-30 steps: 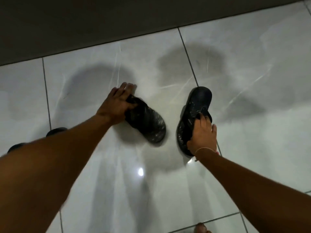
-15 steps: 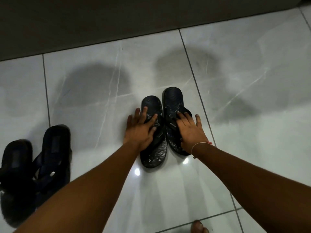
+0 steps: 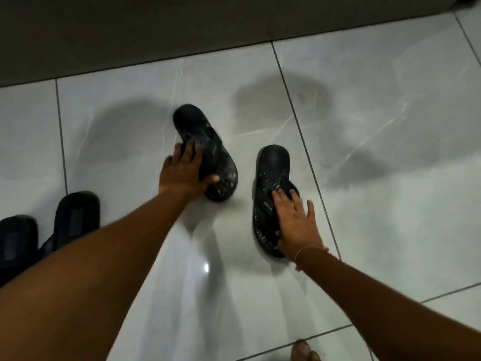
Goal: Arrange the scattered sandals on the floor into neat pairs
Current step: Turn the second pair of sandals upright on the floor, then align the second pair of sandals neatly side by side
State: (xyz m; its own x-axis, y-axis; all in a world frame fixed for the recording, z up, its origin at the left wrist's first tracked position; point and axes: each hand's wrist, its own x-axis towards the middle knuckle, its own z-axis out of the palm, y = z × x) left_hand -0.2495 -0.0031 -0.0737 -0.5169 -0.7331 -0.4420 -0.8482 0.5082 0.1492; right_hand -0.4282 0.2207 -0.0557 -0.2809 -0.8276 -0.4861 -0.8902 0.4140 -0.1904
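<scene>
My left hand point(image 3: 182, 174) grips the angled sandal point(image 3: 208, 149), fingers curled round it; my right hand point(image 3: 296, 224) presses the other sandal point(image 3: 272, 175), fingers spread.

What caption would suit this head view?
Left hand grips one patterned sandal, right hand rests on the other sandal, the two apart on pale floor tiles.

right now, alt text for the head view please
The left hand grips an angled black sandal while the right hand rests flat on a second sandal, the two apart on pale floor tiles. Two more dark sandals sit at left.
</scene>
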